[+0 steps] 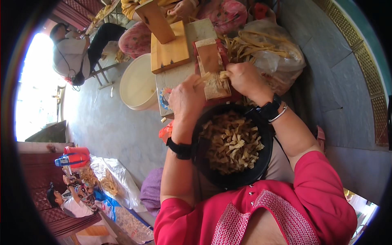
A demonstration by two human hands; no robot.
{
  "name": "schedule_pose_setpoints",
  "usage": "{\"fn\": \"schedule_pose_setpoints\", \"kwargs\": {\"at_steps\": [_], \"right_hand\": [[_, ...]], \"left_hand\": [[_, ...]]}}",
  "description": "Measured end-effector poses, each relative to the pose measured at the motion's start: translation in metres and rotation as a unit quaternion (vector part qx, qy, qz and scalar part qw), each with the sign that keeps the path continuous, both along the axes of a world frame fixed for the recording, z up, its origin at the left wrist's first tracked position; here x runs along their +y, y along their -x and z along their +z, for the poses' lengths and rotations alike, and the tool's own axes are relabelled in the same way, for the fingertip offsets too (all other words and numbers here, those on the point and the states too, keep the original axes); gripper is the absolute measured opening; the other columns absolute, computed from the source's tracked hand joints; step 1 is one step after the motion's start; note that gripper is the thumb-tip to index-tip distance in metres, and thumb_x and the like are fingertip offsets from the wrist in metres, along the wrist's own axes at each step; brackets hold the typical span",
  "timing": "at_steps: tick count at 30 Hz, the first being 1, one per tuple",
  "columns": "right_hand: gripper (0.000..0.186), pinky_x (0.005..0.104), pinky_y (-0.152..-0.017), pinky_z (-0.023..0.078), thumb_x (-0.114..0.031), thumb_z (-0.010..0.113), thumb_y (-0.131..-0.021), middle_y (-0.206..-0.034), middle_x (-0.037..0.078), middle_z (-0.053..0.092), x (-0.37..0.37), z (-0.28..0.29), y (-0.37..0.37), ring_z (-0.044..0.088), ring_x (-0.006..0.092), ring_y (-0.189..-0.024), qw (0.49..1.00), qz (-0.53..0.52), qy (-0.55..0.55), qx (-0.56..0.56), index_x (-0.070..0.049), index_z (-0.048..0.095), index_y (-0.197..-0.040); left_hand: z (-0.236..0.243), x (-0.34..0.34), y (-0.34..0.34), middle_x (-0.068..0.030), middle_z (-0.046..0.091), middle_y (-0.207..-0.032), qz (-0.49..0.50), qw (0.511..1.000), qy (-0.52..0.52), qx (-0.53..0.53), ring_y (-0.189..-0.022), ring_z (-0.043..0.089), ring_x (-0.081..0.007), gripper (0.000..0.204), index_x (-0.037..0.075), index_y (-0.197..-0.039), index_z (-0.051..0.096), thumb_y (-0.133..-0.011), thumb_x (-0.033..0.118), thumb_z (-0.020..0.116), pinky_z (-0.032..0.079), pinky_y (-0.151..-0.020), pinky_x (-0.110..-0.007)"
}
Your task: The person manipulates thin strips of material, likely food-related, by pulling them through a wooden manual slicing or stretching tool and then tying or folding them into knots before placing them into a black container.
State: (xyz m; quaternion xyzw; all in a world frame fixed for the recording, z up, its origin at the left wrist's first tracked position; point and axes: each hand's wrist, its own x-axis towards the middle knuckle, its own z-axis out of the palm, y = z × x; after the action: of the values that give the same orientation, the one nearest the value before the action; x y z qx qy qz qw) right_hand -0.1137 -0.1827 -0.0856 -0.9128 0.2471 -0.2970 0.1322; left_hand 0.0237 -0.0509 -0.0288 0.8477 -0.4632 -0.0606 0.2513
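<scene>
**Pale strip point(212, 76) pinched between two hands over a worn board**

The strip spans the short gap between the person's hands, above the lower part of the board point(217, 90). The left hand point(188, 96) is closed, fingers together on the strip's left end; the right hand point(245, 79) is clamped on its right end. How the strip is looped or folded between them is too small to tell.

The board, its surface pale and scuffed, lies on something red at the near end of a whitish counter point(170, 81). Beyond the left hand, on the same counter, stands a wooden stand point(171, 51) with a tilted upright plank. Just below the hands, at the person's lap, is a black bowl point(267, 153) holding many short, yellowish pieces point(234, 145).

To the right of the board sits a clear plastic bag point(288, 67) with long strips point(261, 38) at its mouth. Left of the counter is a round, whitish bucket point(132, 87). The person wears a black band point(178, 148) on the left wrist, a dark watch point(269, 109) and a bangle point(279, 115) on the right. Across the counter, a co-worker's hand point(182, 8) shows near the top edge. Two more people sit farther off to the left, one beside a red bucket point(79, 156).
</scene>
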Motion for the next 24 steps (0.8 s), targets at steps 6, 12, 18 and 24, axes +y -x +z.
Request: {"fn": "schedule_pose_setpoints", "kwargs": {"at_steps": [6, 12, 18, 24], "right_hand": [[0.022, 0.0244, -0.042, 0.035, -0.026, 0.054, -0.090, -0.058, 0.000, 0.049, 0.036, 0.049, 0.014, 0.043, 0.0126, -0.045, 0.642, 0.255, -0.722, -0.043, -0.005, 0.057, -0.083], [0.020, 0.0212, -0.041, 0.032, -0.022, 0.052, -0.092, -0.062, -0.001, 0.047, 0.067, 0.035, 0.007, 0.042, 0.0062, -0.047, 0.466, 0.309, -0.819, -0.131, -0.005, 0.054, -0.082], [0.018, 0.0271, -0.041, 0.034, -0.019, 0.052, -0.091, -0.061, -0.001, 0.044, 0.076, 0.022, -0.005, 0.047, 0.0090, -0.051, 0.926, 0.280, -0.176, -0.185, -0.003, 0.052, -0.084], [0.012, 0.0195, -0.039, 0.026, -0.016, 0.050, -0.090, -0.060, -0.004, 0.042, 0.088, 0.076, 0.023, 0.035, 0.0043, -0.043, 0.572, 0.327, -0.752, -0.027, -0.005, 0.054, -0.091]], "left_hand": [[-0.008, 0.034, 0.022, -0.0153, 0.064, -0.076, -0.183, 0.964, 0.139, 0.132, -0.074, 0.062, -0.0316, 0.048, 0.002, -0.113, 0.055, -0.088, 0.042, 0.048, 0.047, -0.066, -0.040], [-0.012, 0.033, 0.048, -0.0136, 0.061, -0.089, -0.095, 0.815, 0.215, 0.530, -0.053, 0.054, -0.0135, 0.045, -0.002, -0.116, 0.051, -0.098, 0.035, 0.032, 0.042, -0.052, -0.017], [0.012, 0.034, 0.024, -0.0003, 0.041, -0.069, -0.083, 0.579, 0.500, 0.639, -0.062, 0.042, -0.0123, 0.036, 0.008, -0.088, 0.049, -0.098, 0.039, 0.032, 0.041, -0.061, -0.022], [0.030, 0.054, 0.012, 0.0019, 0.032, -0.060, 0.024, 0.736, 0.540, 0.409, -0.056, 0.033, -0.0111, 0.038, 0.006, -0.082, 0.052, -0.097, 0.037, 0.036, 0.039, -0.058, -0.027]]}}
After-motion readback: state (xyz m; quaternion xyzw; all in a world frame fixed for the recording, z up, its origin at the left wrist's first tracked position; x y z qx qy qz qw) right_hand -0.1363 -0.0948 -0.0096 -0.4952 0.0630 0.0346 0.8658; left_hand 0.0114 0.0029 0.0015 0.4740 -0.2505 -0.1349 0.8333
